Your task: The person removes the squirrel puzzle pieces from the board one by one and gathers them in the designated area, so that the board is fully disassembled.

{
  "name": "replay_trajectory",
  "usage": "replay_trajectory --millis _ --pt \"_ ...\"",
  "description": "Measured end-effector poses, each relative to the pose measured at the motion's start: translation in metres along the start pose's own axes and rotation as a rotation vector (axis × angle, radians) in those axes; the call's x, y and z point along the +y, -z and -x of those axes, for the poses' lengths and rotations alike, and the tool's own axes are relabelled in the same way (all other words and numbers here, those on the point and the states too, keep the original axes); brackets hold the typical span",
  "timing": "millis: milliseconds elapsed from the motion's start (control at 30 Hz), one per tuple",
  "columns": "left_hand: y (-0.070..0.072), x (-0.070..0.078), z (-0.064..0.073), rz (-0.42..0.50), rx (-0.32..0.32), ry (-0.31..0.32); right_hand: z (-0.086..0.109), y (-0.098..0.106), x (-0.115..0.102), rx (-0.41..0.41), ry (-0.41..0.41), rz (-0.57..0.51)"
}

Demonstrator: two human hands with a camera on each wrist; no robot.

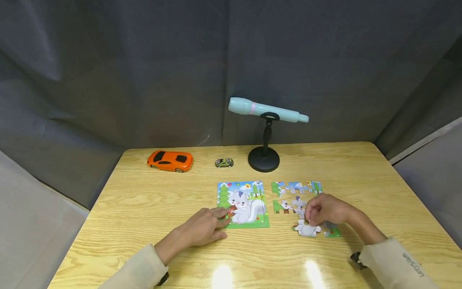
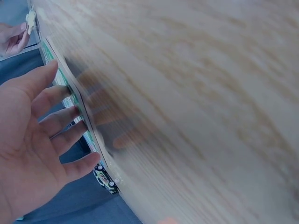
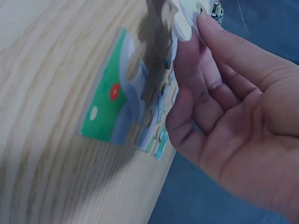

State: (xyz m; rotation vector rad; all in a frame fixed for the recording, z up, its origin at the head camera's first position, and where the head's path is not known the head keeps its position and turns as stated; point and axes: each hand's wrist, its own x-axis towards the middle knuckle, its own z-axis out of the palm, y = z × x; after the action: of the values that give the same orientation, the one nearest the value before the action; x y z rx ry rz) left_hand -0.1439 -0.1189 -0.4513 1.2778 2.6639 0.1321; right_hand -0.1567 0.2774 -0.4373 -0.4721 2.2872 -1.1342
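Note:
My left hand (image 1: 205, 228) lies palm down, its fingers straight and loosely spread, with fingertips on the left edge of a squirrel picture board (image 1: 249, 208). In the left wrist view, the same hand (image 2: 42, 130) shows its fingers along the board's edge. My right hand (image 1: 329, 209) pinches a mostly white puzzle piece (image 1: 306, 230) between thumb and fingers. The right wrist view shows this piece (image 3: 184, 21) at the fingertips, above the table. Beneath and beside that hand lies a green corner piece (image 3: 103, 107) with a red flower. Other puzzle pieces (image 1: 280, 207) lie in rows between the hands.
Behind the board stand an orange toy car (image 1: 170, 161) and a small green-black toy car (image 1: 224, 162). A light blue microphone (image 1: 268, 110) rests on a black stand (image 1: 264, 159) at the back. Dark curtain (image 1: 173, 80) borders the wooden table (image 1: 151, 196).

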Motion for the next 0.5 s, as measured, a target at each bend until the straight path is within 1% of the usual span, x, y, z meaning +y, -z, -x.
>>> replay_trajectory --millis 167,267,500 --pt "0.0002 -0.0013 -0.0002 -0.01 0.007 -0.007 -0.0003 -0.0029 -0.0007 0.077 -0.047 0.075" --pt "-0.0002 -0.0015 -0.0007 -0.012 0.01 -0.009 -0.0008 -0.0046 -0.0023 0.115 -0.074 0.101" --pt "-0.0016 -0.0015 -0.0005 -0.017 0.008 -0.008 -0.0039 -0.0068 -0.0052 0.147 -0.129 0.136"
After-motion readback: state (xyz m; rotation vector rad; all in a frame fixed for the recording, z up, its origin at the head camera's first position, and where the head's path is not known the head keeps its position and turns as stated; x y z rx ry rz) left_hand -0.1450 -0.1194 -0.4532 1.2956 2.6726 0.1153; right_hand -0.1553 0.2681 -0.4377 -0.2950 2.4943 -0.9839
